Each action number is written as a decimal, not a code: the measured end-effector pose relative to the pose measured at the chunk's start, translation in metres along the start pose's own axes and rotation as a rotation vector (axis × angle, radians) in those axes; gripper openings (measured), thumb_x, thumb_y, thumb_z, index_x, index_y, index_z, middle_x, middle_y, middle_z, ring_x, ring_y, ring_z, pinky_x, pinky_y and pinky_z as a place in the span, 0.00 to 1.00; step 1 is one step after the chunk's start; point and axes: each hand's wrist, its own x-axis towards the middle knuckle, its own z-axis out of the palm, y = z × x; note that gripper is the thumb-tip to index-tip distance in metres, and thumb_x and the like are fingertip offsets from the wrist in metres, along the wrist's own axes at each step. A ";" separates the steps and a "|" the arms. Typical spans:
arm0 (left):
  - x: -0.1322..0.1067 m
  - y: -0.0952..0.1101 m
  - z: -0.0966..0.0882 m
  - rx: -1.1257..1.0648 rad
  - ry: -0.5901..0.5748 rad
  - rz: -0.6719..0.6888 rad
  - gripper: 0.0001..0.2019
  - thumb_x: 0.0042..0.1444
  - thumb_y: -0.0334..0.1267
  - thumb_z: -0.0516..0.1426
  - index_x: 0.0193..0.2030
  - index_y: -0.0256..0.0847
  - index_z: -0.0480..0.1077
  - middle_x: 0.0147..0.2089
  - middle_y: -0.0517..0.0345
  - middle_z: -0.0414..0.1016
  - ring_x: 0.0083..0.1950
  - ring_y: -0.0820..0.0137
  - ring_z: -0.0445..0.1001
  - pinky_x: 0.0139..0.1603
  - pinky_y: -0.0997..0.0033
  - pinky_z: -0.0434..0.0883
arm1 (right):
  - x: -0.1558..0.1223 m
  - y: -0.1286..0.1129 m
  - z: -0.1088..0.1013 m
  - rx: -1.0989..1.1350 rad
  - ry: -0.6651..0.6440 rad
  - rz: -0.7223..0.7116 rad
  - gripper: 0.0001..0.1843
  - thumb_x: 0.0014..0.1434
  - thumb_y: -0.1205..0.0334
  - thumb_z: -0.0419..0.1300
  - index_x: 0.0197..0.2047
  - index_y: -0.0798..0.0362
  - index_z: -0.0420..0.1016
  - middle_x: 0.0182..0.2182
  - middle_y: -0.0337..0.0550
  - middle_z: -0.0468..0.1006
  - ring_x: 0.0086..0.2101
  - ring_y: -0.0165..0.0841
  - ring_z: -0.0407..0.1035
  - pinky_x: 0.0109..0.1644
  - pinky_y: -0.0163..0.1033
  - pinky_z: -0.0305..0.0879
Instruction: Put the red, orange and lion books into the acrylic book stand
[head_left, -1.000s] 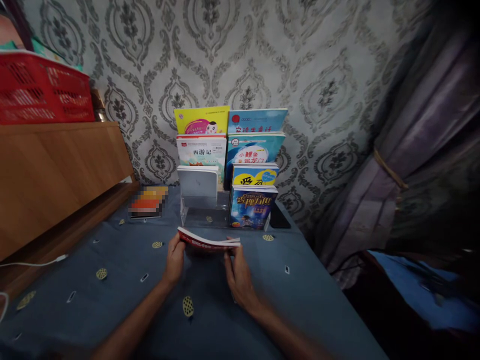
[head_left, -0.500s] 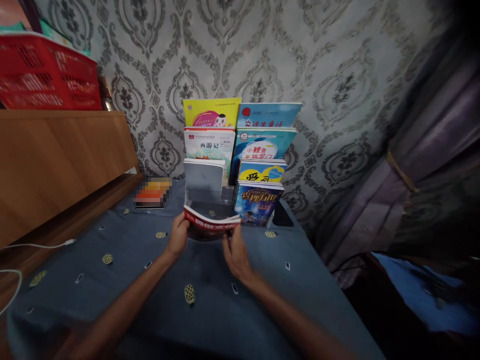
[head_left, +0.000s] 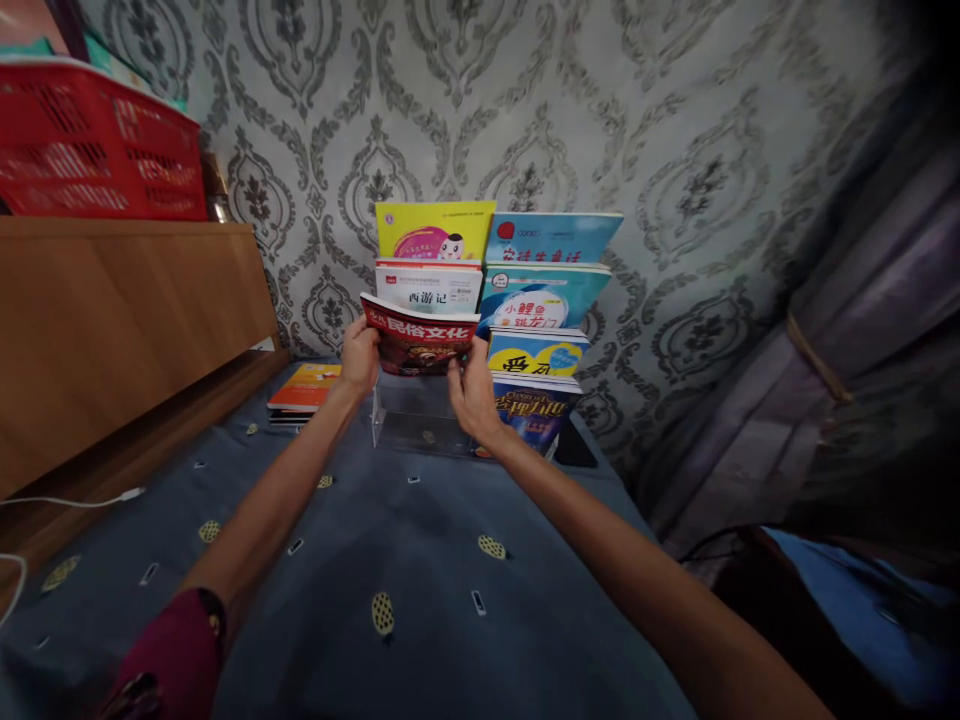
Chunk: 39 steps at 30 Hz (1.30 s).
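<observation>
A dark red magazine (head_left: 424, 340) with white Chinese lettering is held between my hands, above the lower left part of a clear tiered book stand (head_left: 412, 430). My left hand (head_left: 361, 357) grips its left edge, and my right hand (head_left: 474, 390) grips its right edge. Directly behind it stands a white book (head_left: 431, 288), with a yellow book (head_left: 435, 230) on the tier above. The stand's right column holds blue books (head_left: 555, 237), a yellow-and-blue book (head_left: 536, 355) and a dark blue book (head_left: 529, 410), partly hidden by my right hand.
Some stacked books with an orange cover (head_left: 304, 388) lie left of the stand. A black phone-like slab (head_left: 576, 447) lies at its right. On the wooden cabinet (head_left: 127, 340) sits a red basket (head_left: 97, 140). A white cable (head_left: 82, 500) runs along the left.
Both hands have raised the magazine and moved it forward, from in front of the stand's bottom to over its left column. It now covers the grey-white book seen there before.
</observation>
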 end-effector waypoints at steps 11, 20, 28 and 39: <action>-0.010 -0.027 -0.015 0.137 -0.054 -0.040 0.15 0.39 0.35 0.51 0.35 0.39 0.72 0.35 0.59 0.79 0.41 0.65 0.77 0.44 0.68 0.73 | -0.013 0.020 0.005 -0.044 -0.089 0.159 0.11 0.69 0.60 0.44 0.53 0.50 0.57 0.47 0.53 0.74 0.46 0.41 0.71 0.53 0.50 0.68; -0.011 -0.033 -0.021 0.497 -0.023 0.111 0.10 0.48 0.33 0.52 0.38 0.39 0.69 0.36 0.58 0.74 0.40 0.66 0.73 0.48 0.67 0.71 | -0.009 0.036 0.008 -0.057 -0.142 0.248 0.07 0.68 0.61 0.44 0.47 0.49 0.59 0.41 0.49 0.74 0.42 0.41 0.71 0.49 0.49 0.70; -0.023 -0.026 -0.024 0.971 -0.050 0.225 0.11 0.56 0.30 0.56 0.47 0.39 0.65 0.41 0.53 0.72 0.46 0.59 0.73 0.55 0.56 0.69 | -0.013 0.042 0.007 -0.198 -0.109 0.218 0.08 0.66 0.64 0.46 0.45 0.51 0.63 0.42 0.51 0.72 0.43 0.42 0.68 0.51 0.51 0.68; -0.018 -0.028 -0.040 0.998 -0.179 0.207 0.10 0.60 0.32 0.55 0.48 0.39 0.65 0.45 0.49 0.74 0.48 0.58 0.74 0.53 0.57 0.70 | -0.015 0.041 0.008 -0.270 -0.088 0.214 0.09 0.64 0.66 0.46 0.45 0.52 0.64 0.40 0.52 0.72 0.42 0.43 0.67 0.50 0.51 0.67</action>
